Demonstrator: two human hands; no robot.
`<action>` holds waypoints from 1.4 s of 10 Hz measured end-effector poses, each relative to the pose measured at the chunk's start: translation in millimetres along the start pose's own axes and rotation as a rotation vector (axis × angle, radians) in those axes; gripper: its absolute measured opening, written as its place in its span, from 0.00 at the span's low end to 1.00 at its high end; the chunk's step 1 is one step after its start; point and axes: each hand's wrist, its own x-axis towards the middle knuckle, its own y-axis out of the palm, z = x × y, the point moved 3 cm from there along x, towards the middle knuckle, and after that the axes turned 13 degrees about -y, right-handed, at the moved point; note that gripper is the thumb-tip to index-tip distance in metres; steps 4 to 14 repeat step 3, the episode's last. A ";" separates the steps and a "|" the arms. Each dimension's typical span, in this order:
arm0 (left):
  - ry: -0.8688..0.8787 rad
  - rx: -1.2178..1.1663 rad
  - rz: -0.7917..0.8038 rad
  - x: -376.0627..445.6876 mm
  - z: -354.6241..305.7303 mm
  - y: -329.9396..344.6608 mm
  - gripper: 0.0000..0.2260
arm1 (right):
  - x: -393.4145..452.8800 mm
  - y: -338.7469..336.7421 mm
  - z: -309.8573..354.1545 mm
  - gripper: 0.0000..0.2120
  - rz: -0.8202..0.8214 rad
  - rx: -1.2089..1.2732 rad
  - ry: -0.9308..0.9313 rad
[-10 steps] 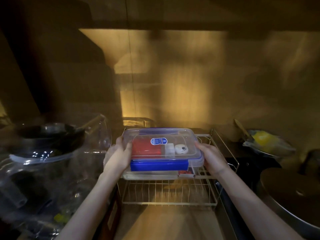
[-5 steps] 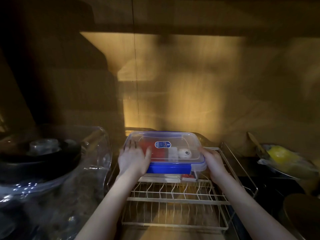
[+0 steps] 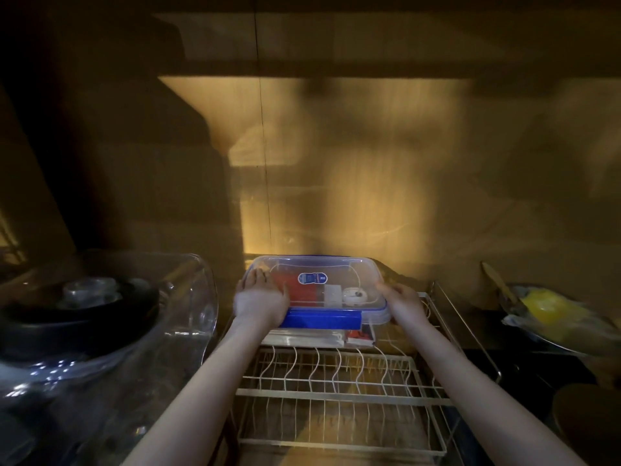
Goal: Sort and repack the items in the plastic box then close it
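Note:
The clear plastic box (image 3: 336,274) with a blue-rimmed lid and blue front clip sits closed at the far end of a white wire dish rack (image 3: 339,391), close to the wall. Through the lid I see a red item, a small white block and a round white object. My left hand (image 3: 260,299) lies flat on the box's left side, fingers spread over the lid. My right hand (image 3: 398,295) presses against the box's right edge. The box rests on flat packets that stick out beneath its front.
A large clear plastic container (image 3: 188,297) holding a black pan (image 3: 77,317) stands at the left. At the right a metal bowl (image 3: 551,331) holds something yellow and a wooden utensil. A pot lid (image 3: 588,422) sits at the lower right. The scene is dim.
Both hands have pushed the box farther back along the rack toward the wall. My left hand went from gripping the side to lying flatter on the lid.

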 end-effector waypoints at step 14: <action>-0.003 -0.159 0.301 -11.0 -24.0 -70.2 0.23 | -73.5 -51.2 132.2 0.15 -0.019 -0.041 -0.496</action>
